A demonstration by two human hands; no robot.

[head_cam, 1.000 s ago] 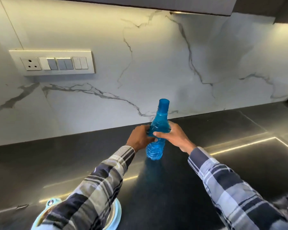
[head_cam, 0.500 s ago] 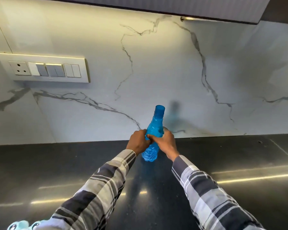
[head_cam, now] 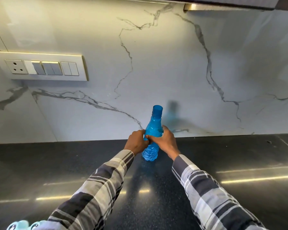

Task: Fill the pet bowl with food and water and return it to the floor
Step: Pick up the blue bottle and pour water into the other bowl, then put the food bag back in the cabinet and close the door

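At the near left edge, a sliver of the pale turquoise pet bowl [head_cam: 26,225] is peeking in on the glossy black stone countertop [head_cam: 239,163], likely parked close for filling. Farther out, the left hand [head_cam: 136,143] and right hand [head_cam: 165,141] are both wrapping the waist of the translucent blue plastic water bottle [head_cam: 152,138], fingers pressed against it, keeping it upright near the white veined marble backsplash [head_cam: 156,63]; its cap is on.
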